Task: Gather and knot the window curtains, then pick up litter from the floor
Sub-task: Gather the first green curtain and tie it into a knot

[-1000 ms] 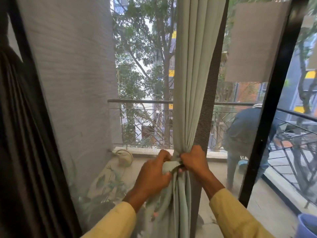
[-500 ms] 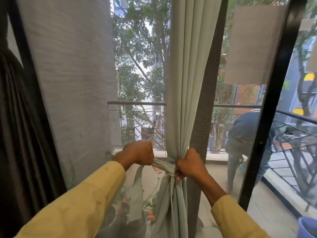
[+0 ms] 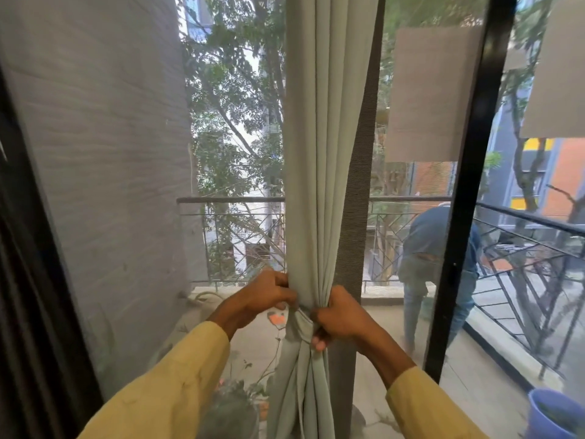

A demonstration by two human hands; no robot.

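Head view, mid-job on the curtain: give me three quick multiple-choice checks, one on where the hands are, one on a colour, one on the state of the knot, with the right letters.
1. Where are the hands on the pale green curtain?
A. Both at its top
B. One on each side of the cinched band
C. Both on the balcony railing

2. What colour are the sleeves?
A. Yellow
B. Black
C. Red

3. What state is the curtain in?
A. Spread flat across the glass
B. Lying on the floor
C. Gathered into a bunch and wrapped at hand level

Answers:
1 B: the left hand and right hand grip the fabric either side of the wrap.
2 A: both sleeves are yellow.
3 C: the folds narrow into the wrap, then hang loose below.
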